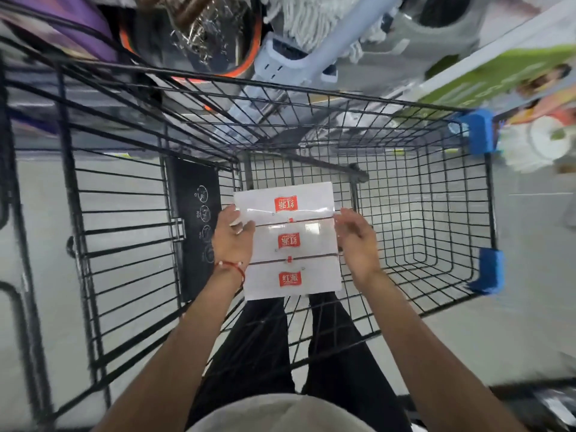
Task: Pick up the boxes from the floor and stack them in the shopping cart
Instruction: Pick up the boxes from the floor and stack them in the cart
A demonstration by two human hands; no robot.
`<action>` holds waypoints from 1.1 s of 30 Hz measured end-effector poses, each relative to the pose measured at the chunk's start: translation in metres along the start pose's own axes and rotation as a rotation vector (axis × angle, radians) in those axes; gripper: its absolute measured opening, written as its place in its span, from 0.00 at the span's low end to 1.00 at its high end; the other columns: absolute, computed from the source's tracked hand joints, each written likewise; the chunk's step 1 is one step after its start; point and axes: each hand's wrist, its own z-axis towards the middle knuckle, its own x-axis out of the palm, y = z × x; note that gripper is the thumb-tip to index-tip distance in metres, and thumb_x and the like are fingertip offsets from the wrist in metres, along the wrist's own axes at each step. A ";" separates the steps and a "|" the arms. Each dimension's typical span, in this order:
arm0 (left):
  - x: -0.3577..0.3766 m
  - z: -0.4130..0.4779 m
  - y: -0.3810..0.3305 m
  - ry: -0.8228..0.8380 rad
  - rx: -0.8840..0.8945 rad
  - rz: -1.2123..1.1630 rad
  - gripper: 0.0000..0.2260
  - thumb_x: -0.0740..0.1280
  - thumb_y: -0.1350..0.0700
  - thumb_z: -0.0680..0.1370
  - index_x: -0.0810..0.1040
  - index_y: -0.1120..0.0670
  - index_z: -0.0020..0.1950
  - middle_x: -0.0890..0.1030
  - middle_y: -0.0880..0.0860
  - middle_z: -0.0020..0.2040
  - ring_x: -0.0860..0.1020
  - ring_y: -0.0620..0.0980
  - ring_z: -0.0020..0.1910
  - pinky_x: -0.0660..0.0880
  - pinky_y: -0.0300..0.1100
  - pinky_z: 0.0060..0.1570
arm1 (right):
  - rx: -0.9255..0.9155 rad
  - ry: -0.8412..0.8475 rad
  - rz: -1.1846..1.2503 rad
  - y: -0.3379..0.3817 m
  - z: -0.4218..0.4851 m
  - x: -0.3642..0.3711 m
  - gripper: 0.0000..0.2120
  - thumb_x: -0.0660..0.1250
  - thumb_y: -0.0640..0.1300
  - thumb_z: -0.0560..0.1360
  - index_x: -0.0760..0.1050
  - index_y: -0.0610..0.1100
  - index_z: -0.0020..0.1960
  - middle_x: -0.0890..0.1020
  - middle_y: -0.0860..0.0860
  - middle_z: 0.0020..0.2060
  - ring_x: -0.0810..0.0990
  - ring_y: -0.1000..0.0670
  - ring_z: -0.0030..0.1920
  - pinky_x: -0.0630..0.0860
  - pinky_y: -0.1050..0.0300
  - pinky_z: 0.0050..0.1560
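Three white boxes [288, 241] with red logos lie side by side as one pack under clear film, inside the black wire shopping cart [436, 213] on its near side. My left hand [232, 236] grips the pack's left edge, thumb on top and fingers hidden beneath. My right hand [355, 238] is at the pack's right edge with its fingers apart, fingertips just touching the side. I cannot tell whether the pack rests on the cart's floor or hangs a little above it.
The cart's folding child seat panel [193, 226] stands left of the boxes. Blue corner bumpers [481, 132] mark the cart's right side. Mops and buckets [311, 32] crowd the area beyond the cart, with green packaging [498, 79] at the upper right. My legs [290, 338] show through the wire.
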 end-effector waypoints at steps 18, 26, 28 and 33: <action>0.018 -0.178 -0.077 0.289 0.695 0.179 0.11 0.66 0.63 0.80 0.79 0.51 0.60 0.83 0.48 0.55 0.81 0.44 0.51 0.77 0.30 0.43 | -0.330 -0.080 0.433 -0.003 -0.148 -0.122 0.13 0.67 0.32 0.80 0.83 0.46 0.58 0.86 0.49 0.51 0.85 0.46 0.59 0.80 0.53 0.64; 0.098 -0.302 -0.044 0.546 0.855 0.236 0.11 0.66 0.65 0.80 0.79 0.53 0.59 0.83 0.50 0.53 0.81 0.37 0.52 0.76 0.30 0.54 | -0.306 -0.252 0.724 -0.065 -0.212 -0.229 0.12 0.67 0.33 0.80 0.81 0.40 0.62 0.86 0.50 0.48 0.84 0.50 0.53 0.79 0.54 0.61; 0.123 -0.334 -0.030 0.631 0.863 0.243 0.11 0.66 0.66 0.80 0.79 0.54 0.59 0.83 0.50 0.53 0.81 0.35 0.51 0.75 0.29 0.54 | -0.301 -0.313 0.778 -0.086 -0.228 -0.258 0.11 0.67 0.34 0.80 0.81 0.41 0.61 0.86 0.52 0.47 0.83 0.50 0.52 0.78 0.53 0.61; 0.189 -0.399 0.002 0.815 0.932 0.331 0.11 0.65 0.68 0.80 0.80 0.59 0.59 0.84 0.54 0.53 0.82 0.41 0.53 0.76 0.33 0.56 | -0.300 -0.480 0.852 -0.140 -0.262 -0.333 0.10 0.66 0.35 0.81 0.81 0.46 0.58 0.87 0.52 0.47 0.84 0.50 0.53 0.78 0.50 0.63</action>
